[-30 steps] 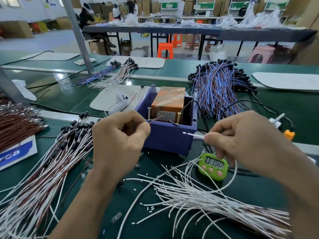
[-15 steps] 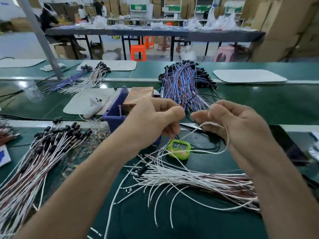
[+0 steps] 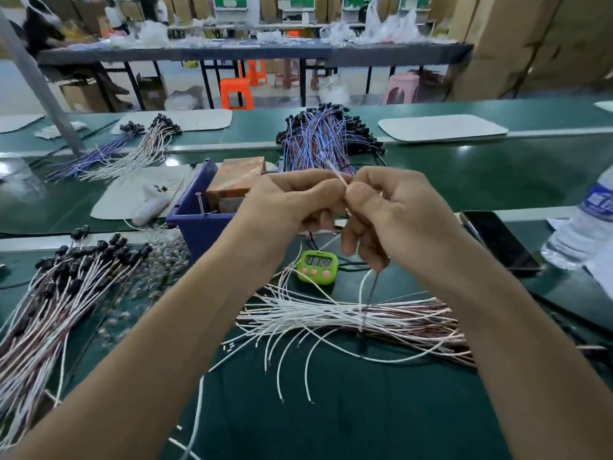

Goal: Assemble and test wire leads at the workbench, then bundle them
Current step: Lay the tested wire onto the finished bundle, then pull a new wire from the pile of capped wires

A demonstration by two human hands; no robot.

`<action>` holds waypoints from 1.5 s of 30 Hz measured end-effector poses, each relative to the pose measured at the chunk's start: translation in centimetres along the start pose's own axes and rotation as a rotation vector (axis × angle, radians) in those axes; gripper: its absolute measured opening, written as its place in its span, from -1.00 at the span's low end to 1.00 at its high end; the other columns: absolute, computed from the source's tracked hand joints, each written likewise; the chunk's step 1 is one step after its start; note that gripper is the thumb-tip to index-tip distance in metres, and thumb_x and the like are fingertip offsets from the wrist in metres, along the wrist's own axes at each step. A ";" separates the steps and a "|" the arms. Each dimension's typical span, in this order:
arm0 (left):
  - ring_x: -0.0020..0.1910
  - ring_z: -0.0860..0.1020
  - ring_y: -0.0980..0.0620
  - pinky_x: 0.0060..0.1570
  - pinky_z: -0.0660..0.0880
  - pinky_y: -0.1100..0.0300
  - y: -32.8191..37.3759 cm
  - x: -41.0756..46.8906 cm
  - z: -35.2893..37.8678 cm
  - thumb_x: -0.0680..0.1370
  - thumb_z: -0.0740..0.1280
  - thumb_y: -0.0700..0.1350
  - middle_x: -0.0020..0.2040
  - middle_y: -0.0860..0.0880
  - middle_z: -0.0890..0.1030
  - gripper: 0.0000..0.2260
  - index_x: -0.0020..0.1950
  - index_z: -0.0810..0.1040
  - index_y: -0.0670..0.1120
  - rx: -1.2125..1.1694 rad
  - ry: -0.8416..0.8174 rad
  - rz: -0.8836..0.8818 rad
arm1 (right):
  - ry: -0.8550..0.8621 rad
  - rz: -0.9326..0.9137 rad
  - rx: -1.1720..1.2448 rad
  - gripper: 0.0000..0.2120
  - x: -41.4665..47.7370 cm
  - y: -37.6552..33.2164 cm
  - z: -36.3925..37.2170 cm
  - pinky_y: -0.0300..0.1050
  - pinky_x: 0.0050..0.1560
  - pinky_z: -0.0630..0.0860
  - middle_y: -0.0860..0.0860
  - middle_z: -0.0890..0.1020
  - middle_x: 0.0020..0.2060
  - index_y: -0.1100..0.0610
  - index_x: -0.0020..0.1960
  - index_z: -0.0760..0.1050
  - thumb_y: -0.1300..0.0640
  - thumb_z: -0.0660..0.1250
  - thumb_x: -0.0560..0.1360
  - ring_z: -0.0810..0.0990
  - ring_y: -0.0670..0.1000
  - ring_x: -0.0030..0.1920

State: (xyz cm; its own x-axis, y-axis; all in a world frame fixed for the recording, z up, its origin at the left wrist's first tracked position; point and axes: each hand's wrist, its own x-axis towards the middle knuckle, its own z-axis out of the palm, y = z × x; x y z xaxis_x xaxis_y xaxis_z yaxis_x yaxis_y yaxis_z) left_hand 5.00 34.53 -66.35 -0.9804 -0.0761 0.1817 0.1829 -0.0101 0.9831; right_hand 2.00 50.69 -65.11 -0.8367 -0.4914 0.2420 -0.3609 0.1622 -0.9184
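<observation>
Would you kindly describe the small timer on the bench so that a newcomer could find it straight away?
Start at the dark green workbench and find the blue box near its middle. Just right of the box and nearer the person sits the timer, behind the spread of white wire leads. It is the only lime-green thing there, with a grey display and pink buttons.
</observation>
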 end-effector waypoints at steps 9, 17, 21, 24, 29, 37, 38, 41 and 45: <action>-0.26 0.60 0.14 -0.21 0.54 0.35 -1.9 -0.9 -2.4 0.43 0.47 -0.09 -0.22 0.00 0.69 -0.87 -0.09 0.76 -0.08 -0.305 -0.126 -0.019 | -0.264 0.147 0.101 -0.70 0.4 0.5 0.8 -0.27 -0.61 0.31 0.14 0.60 -0.48 0.16 -0.17 0.48 0.06 0.23 0.70 0.40 -0.02 -0.66; -0.32 0.66 0.16 -0.31 0.58 0.34 -3.6 -1.4 -4.8 0.45 0.43 -0.10 -0.23 -0.02 0.71 -0.88 -0.20 0.77 -0.02 -0.381 0.147 -0.136 | -0.104 0.202 -0.488 -0.90 -1.9 5.4 -2.9 -0.19 -0.26 0.43 -0.09 0.69 -0.41 0.00 -0.27 0.63 0.07 0.52 0.39 0.56 -0.19 -0.42; -0.30 0.69 0.15 -0.34 0.57 0.34 -5.9 -2.6 -6.1 0.39 0.46 -0.08 -0.20 -0.03 0.74 -0.90 -0.20 0.78 -0.01 -0.289 0.293 -0.258 | 0.180 0.121 -0.718 -0.85 -3.2 6.8 -3.8 -0.38 -0.31 0.40 -0.13 0.63 -0.40 -0.02 -0.34 0.55 0.17 0.49 0.31 0.57 -0.13 -0.31; -0.27 0.70 0.14 -0.35 0.58 0.34 -7.5 -3.5 -6.9 0.39 0.46 -0.07 -0.19 -0.05 0.75 -0.90 -0.21 0.78 -0.02 -0.221 0.346 -0.316 | 0.131 0.097 -0.739 -0.74 -3.9 7.5 -4.3 -0.04 -0.02 0.56 -0.11 0.65 -0.13 -0.03 -0.26 0.53 0.34 0.40 0.30 0.61 0.06 -0.10; -0.30 0.72 0.10 -0.40 0.57 0.34 -9.1 -4.1 -9.5 0.59 0.41 -0.21 -0.22 -0.09 0.74 -0.88 -0.11 0.72 -0.12 -0.153 0.528 -0.413 | 0.124 0.237 -0.789 -0.37 -4.2 9.0 -6.2 -0.05 0.16 0.60 -0.17 0.69 -0.10 -0.20 0.24 0.59 0.47 0.30 0.44 0.69 -0.09 -0.11; -0.42 0.62 0.07 -0.22 0.57 0.11 -10.6 -5.8 -10.8 0.49 0.50 -0.08 -0.35 -0.01 0.70 -0.85 -0.29 0.73 0.05 0.633 0.482 -0.508 | -0.013 0.225 -1.000 -0.45 -4.6 10.0 -8.6 -0.14 -0.12 0.43 -0.41 0.56 -0.28 -0.24 0.01 0.67 0.41 0.26 0.44 0.51 -0.16 -0.27; -0.41 0.63 0.08 -0.22 0.57 0.13 -10.6 -5.9 -10.6 0.47 0.50 -0.01 -0.36 0.05 0.70 -0.89 -0.26 0.73 0.13 0.726 0.486 -0.503 | -0.045 0.181 -1.035 -0.42 -4.7 10.2 -8.1 -0.15 -0.10 0.39 -0.36 0.58 -0.23 -0.24 0.06 0.66 0.42 0.24 0.42 0.48 -0.11 -0.25; -0.38 0.59 0.10 -0.27 0.51 0.16 -10.5 -6.2 -10.0 0.45 0.50 0.09 -0.35 0.15 0.69 -0.95 -0.21 0.72 0.23 0.783 0.437 -0.480 | -0.140 0.099 -1.045 -0.40 -5.2 11.6 -5.9 -0.11 0.12 0.38 -0.09 0.66 -0.01 -0.18 0.21 0.64 0.43 0.24 0.44 0.52 0.01 -0.04; -0.34 0.57 0.05 -0.22 0.50 0.11 -10.0 -5.9 -10.1 0.48 0.46 0.22 -0.39 0.12 0.67 -0.87 -0.24 0.71 0.28 0.839 0.423 -0.524 | -0.161 0.123 -0.853 -0.60 -6.0 13.3 -3.4 -0.20 0.38 0.23 -0.11 0.60 0.21 -0.15 0.37 0.53 0.12 0.36 0.57 0.45 -0.04 0.27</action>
State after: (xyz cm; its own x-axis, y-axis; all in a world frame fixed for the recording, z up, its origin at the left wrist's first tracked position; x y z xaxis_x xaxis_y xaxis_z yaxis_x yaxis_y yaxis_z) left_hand 9.72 25.01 -77.53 -0.7881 -0.6013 -0.1316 -0.5186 0.5335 0.6681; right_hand 0.85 58.70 -77.67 -0.8445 -0.5332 0.0504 -0.5114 0.7748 -0.3718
